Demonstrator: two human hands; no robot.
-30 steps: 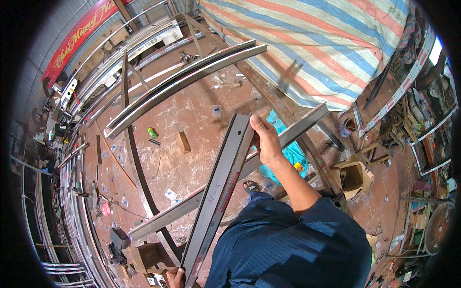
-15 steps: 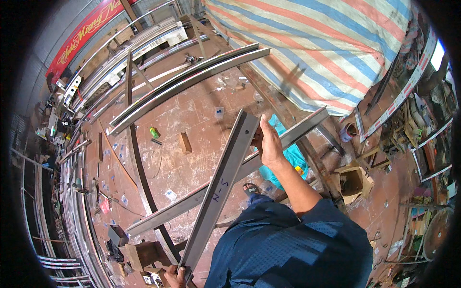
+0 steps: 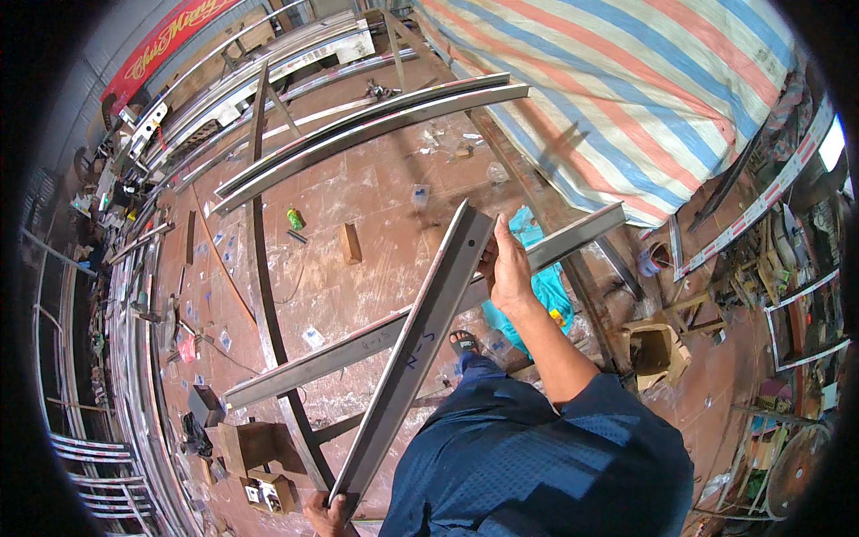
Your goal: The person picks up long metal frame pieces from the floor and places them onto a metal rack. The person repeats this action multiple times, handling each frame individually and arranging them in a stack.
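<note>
Long grey metal channel bar [image 3: 414, 347] slants from lower centre to mid-frame. Left hand [image 3: 326, 515], bottom edge: fingers gripping its lower end. Right hand [image 3: 512, 276] at upper end; fingers partly hidden, closure cannot be told.

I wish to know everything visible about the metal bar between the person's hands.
The metal bar is long and grey, with a dark face, a round hole near its upper end and a handwritten mark midway. It slants up rightward, crossing in front of another bar; contact unclear. The left hand grasps its lower end; the right hand supports its upper part.
</note>
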